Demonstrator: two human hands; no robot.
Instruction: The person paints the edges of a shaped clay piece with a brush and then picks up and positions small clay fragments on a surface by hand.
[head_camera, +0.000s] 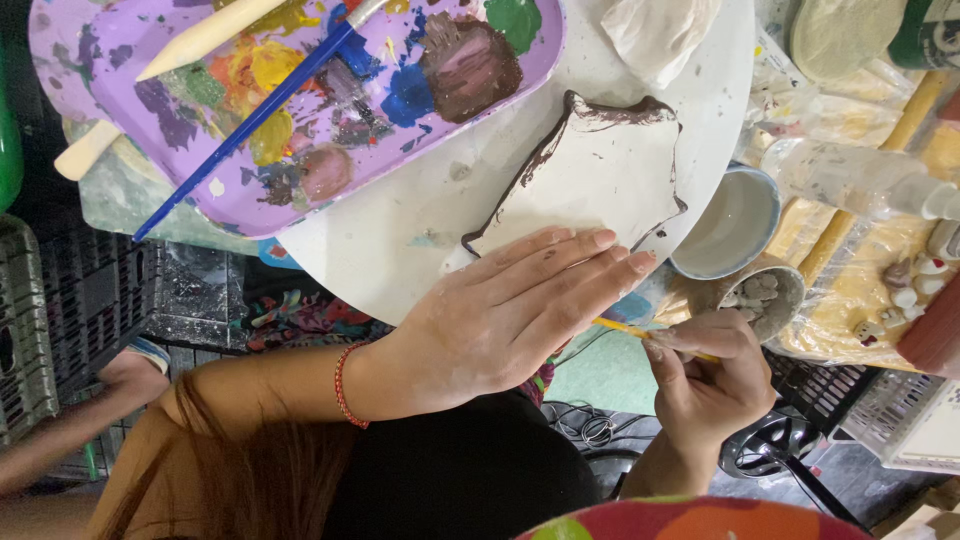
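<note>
Two hands in view. Left hand (505, 315) flat, fingers together and extended, palm down on near edge of clay slab (600, 180), gripping nothing. Slab pale, brown-painted rim, flat on round white board (420, 210); long axis runs lower-left to upper-right. Right hand (705, 375) pinched shut on thin yellow brush (625, 330), shaft near-horizontal, tip end hidden under left hand, pointing left. Purple palette (300, 110) above-left carries blue brush (250, 120). Cup (735, 220) just right of slab.
</note>
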